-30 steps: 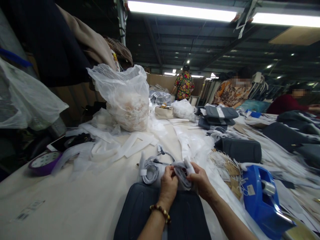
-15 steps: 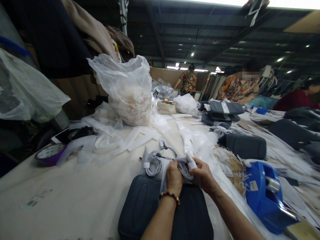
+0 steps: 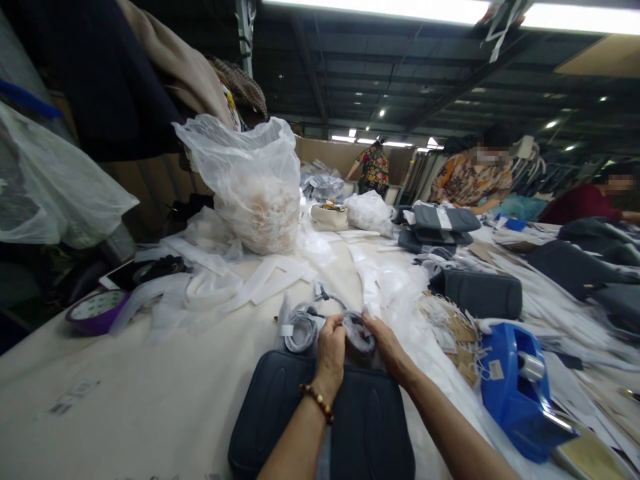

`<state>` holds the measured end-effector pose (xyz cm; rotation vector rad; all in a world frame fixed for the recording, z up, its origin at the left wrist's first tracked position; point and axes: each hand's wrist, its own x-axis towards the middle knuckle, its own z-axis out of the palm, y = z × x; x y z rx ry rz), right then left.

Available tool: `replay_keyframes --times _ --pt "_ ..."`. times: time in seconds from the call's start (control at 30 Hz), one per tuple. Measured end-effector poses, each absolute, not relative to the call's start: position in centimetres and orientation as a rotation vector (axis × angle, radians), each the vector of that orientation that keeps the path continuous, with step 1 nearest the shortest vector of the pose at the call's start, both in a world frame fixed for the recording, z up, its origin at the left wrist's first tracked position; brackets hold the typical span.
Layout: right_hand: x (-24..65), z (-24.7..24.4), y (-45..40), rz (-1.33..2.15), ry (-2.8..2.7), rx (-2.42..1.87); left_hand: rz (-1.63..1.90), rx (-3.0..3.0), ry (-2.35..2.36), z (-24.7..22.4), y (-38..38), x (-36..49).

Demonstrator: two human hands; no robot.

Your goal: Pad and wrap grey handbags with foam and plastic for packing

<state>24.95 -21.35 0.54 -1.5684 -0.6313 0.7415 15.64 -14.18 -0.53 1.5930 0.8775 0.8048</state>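
A dark blue-grey bag lies on the cream-covered table in front of me. Beyond its top edge are two coils of strap wrapped in clear film. My left hand, a beaded bracelet on its wrist, grips the left side of the right wrapped coil. At that coil's upper right side, my right hand closes its fingers on it. The left wrapped coil, with a white band round it, lies beside my left hand, untouched.
A blue tape dispenser stands at right, near tags with strings. A purple tape roll lies left. Behind are a plastic bag, stacked dark bags and several people, one in a patterned shirt.
My right hand has moved left and in against the right coil, and the white piece it pinched no longer shows. My left hand has shifted slightly left. The view has turned a little.
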Motion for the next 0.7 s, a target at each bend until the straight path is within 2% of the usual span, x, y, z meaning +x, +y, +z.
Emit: replay_keyframes --times 0.3,0.5,0.7 --pt "25.7 1.2 -20.2 0.635 -0.767 -1.789 0.896 1.964 0.968 -0.9 -15.6 14.0" --pt "27.4 2.6 -19.9 0.889 -0.745 -1.772 0.827 2.163 0.837 -0.3 -15.2 13.8" --pt "27.7 1.9 -19.8 0.935 -0.715 -1.693 0.627 2.285 0.719 0.2 -14.1 13.6"
